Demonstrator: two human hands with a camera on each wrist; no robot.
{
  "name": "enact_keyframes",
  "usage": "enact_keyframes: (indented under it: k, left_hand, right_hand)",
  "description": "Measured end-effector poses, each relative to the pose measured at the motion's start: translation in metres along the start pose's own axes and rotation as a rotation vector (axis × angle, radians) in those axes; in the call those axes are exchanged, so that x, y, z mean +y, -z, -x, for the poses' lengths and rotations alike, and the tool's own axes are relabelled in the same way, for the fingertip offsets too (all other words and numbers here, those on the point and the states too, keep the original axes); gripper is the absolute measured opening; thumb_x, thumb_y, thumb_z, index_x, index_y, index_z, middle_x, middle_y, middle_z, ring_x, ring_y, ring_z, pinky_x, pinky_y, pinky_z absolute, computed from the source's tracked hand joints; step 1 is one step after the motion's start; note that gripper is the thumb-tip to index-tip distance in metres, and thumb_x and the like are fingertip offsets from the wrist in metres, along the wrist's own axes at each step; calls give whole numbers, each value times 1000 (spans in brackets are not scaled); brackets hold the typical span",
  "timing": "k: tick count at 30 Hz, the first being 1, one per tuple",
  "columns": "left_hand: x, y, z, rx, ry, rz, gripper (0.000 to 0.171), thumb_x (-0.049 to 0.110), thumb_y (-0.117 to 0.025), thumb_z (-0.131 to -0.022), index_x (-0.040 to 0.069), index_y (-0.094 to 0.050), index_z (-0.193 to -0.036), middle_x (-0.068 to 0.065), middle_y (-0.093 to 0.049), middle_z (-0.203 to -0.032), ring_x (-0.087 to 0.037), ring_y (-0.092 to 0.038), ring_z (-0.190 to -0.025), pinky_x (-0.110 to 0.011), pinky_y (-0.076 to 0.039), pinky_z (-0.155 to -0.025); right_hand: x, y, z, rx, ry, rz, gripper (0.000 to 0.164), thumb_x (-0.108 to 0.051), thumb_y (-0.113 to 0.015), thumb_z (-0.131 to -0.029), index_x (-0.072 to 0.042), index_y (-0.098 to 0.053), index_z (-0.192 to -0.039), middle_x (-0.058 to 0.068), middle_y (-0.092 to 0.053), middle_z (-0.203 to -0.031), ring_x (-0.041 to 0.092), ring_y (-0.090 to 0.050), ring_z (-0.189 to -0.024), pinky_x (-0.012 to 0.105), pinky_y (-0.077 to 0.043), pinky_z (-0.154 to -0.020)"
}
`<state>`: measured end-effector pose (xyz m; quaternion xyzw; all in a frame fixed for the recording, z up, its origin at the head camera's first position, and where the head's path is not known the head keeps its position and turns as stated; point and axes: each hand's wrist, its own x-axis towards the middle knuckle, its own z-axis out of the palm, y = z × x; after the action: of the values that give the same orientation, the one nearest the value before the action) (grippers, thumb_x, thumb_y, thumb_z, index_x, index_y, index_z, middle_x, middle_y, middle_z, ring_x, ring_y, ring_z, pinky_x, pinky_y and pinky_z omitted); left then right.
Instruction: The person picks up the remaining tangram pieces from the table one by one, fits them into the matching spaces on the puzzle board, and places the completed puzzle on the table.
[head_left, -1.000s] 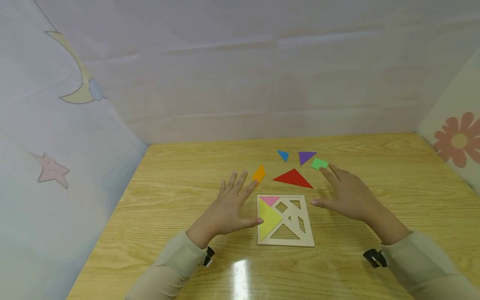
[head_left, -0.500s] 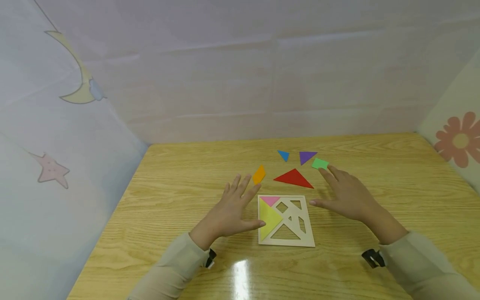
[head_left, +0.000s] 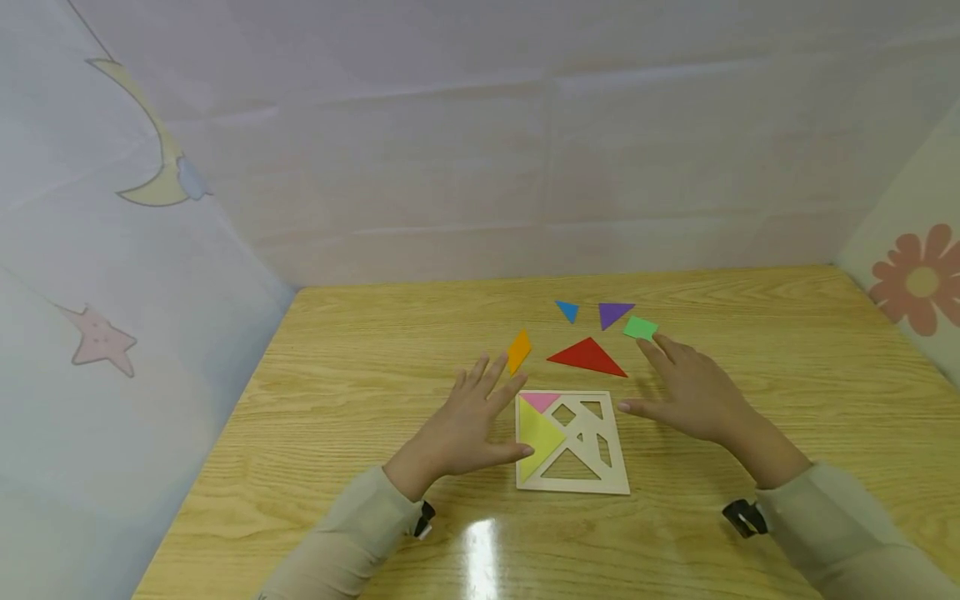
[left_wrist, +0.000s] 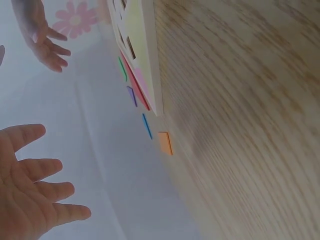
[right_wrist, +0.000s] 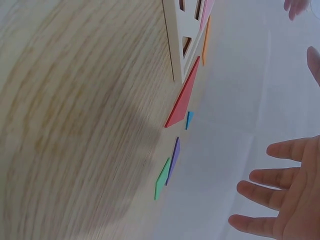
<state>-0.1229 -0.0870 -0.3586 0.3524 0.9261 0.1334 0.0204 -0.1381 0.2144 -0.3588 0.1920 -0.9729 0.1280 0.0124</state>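
My left hand (head_left: 467,425) hovers with spread fingers at the left side of a pale tangram board (head_left: 617,475), its thumb over the yellow triangle (head_left: 534,433). A pink triangle (head_left: 540,402) also sits in the board, whose other cutouts show bare wood. My right hand (head_left: 693,392) is held above the table with fingers extended, fingertips close to the green square (head_left: 640,327). Neither hand holds anything. Just past the left fingertips lies the orange parallelogram (head_left: 518,352). In the left wrist view, the left palm (left_wrist: 25,200) is well clear of the wood.
Behind the board lie a red triangle (head_left: 588,357), a blue triangle (head_left: 568,311) and a purple triangle (head_left: 614,313). The wooden table (head_left: 337,375) ends at a pale backdrop (head_left: 450,192) at the back and sides.
My left hand has drawn slightly back and to the right, uncovering more of the orange parallelogram. The right hand has shifted barely. All the pieces stay where they were.
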Motion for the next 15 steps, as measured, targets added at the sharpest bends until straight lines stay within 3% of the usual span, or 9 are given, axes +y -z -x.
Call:
enact_keyframes:
  k: [15]
  left_hand:
    - [-2,-9,-3,-10,-26,10,82,60,-47,-76,13,-20,-138,-10,-7,-143,-28,-4,-129,-47,-11,-100]
  right_hand:
    - [-1,-7,-5,-6,1,-12,92,-63,-49,-73,5,-28,-132,28,-30,-129,46,-30,-113,58,-27,-87]
